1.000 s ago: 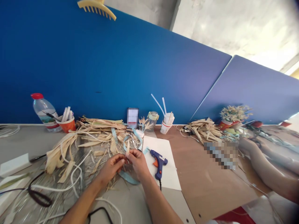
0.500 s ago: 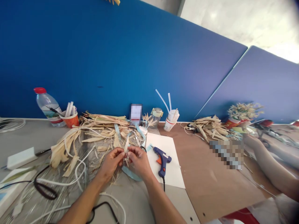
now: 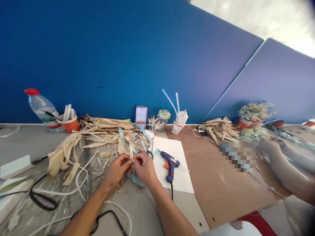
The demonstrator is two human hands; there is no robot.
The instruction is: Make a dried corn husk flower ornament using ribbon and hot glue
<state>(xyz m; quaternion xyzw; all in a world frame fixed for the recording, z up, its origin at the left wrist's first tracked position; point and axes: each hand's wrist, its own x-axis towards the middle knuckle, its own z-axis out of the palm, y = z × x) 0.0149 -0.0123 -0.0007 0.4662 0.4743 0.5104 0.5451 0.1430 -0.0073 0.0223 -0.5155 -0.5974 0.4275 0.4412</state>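
Note:
My left hand [image 3: 118, 169] and my right hand [image 3: 144, 166] meet over the grey table, with thumbs and fingers of both pinched on a thin pale husk strip [image 3: 131, 151] that points upward. A light blue ribbon [image 3: 136, 179] lies just below my hands. Black-handled scissors [image 3: 150, 154] show beside my right fingers, partly hidden. On a white sheet [image 3: 183, 177] to the right rests a blue glue gun [image 3: 169, 164] with an orange trigger. Dried husks [image 3: 108, 124] lie in a pile behind my hands.
White cords [image 3: 81, 183] and a dark cable [image 3: 36, 196] loop at the left. Along the blue partition stand a bottle [image 3: 44, 109], an orange cup [image 3: 70, 125], a phone [image 3: 141, 117], a jar [image 3: 162, 121] and a white cup [image 3: 177, 127]. Another person's arms [image 3: 283, 167] reach in at the right.
The view has shifted slightly, so table items sit a little higher and farther left. My fingers have closed in tighter around the strip, which now stands more upright.

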